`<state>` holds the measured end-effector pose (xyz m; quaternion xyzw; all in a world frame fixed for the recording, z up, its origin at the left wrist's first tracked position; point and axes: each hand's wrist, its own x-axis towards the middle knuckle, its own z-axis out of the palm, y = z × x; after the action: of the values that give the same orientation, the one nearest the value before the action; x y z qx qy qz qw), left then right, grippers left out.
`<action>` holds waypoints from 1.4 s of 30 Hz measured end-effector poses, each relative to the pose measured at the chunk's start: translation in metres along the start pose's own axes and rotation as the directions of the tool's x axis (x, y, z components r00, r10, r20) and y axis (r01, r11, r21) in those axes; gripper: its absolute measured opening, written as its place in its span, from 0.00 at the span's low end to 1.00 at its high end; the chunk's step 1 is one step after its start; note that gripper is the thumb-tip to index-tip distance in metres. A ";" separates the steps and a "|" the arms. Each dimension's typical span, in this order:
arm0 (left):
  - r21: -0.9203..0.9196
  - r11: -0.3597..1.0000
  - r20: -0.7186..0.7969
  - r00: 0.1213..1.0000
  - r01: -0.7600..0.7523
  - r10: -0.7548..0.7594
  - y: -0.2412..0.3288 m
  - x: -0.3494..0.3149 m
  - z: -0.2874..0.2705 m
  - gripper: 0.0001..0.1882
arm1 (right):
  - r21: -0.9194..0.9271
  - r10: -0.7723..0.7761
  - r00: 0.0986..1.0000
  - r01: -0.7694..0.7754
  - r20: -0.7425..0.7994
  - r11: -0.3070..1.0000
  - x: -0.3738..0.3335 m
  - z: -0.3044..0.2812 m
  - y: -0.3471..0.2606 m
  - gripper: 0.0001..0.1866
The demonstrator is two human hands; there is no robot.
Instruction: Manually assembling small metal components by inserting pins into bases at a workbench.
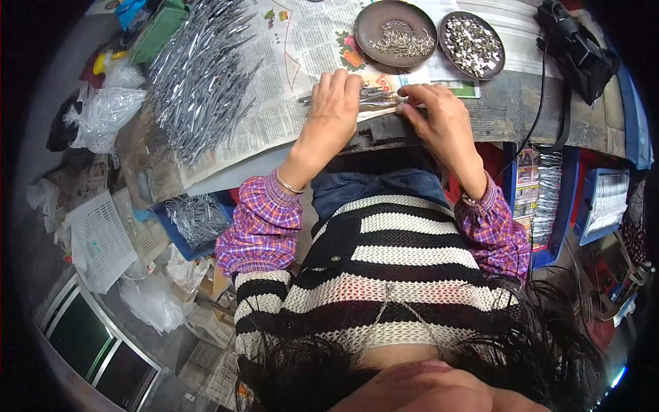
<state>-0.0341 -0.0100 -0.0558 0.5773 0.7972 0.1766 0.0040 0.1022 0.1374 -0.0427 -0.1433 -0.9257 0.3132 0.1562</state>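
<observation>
My left hand [334, 108] is at the table's near edge, its fingers curled down over a small bunch of slim grey metal pieces [374, 97]. Ends of these pieces stick out on both sides of the hand; its fingertips are partly hidden. My right hand [441, 115] is just to the right, thumb and forefinger pinched together at the bunch's right end. What lies between those fingertips is too small to make out. Beyond the hands stand a dark round dish [364, 34] of small metal pins [405, 44] and another dish [500, 63] of small silvery discs [473, 47].
A large heap of slim pointed metal pieces [199, 82] covers the table's left on newspaper [274, 117]. A black object with a cord [576, 51] lies at the far right. Blue bins [549, 257] with metal pieces flank my lap; plastic bags [113, 106] hang left.
</observation>
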 end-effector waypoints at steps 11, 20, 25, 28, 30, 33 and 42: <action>0.176 0.982 0.041 0.997 -0.065 0.058 0.005 0.006 0.006 0.06 | 0.513 0.197 0.975 -0.221 0.102 0.829 -0.004 0.019 -0.003 0.12; 0.025 1.000 -0.027 1.000 -0.007 0.007 0.002 0.001 0.002 0.12 | 0.597 0.262 0.964 -0.180 -0.051 0.782 -0.008 0.009 0.005 0.11; -0.214 0.976 -0.102 0.993 0.044 -0.067 0.001 0.002 -0.004 0.18 | 0.681 0.321 0.945 -0.279 0.069 0.677 -0.010 0.002 0.001 0.16; -0.496 0.864 -0.131 0.976 0.089 -0.176 0.000 0.004 -0.012 0.20 | 0.728 0.289 0.946 -0.303 0.149 0.615 -0.006 0.003 -0.009 0.23; -0.673 0.733 -0.109 0.966 0.101 -0.233 0.001 0.009 -0.013 0.15 | 0.777 0.227 0.962 -0.256 0.149 0.575 -0.001 0.009 -0.015 0.28; -0.850 0.518 -0.099 0.937 0.095 -0.334 0.007 0.011 -0.016 0.17 | 0.677 0.072 0.981 -0.175 0.178 0.715 0.013 0.017 -0.025 0.41; -0.976 0.123 -0.215 0.889 -0.180 -0.404 0.007 0.009 0.006 0.25 | 0.795 -0.117 0.977 -0.073 0.178 0.603 0.035 0.049 -0.017 0.46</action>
<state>-0.0292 0.0020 -0.0581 0.3091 0.5003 0.7784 0.2195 0.0491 0.1108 -0.0617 -0.0131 -0.7016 0.7042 0.1081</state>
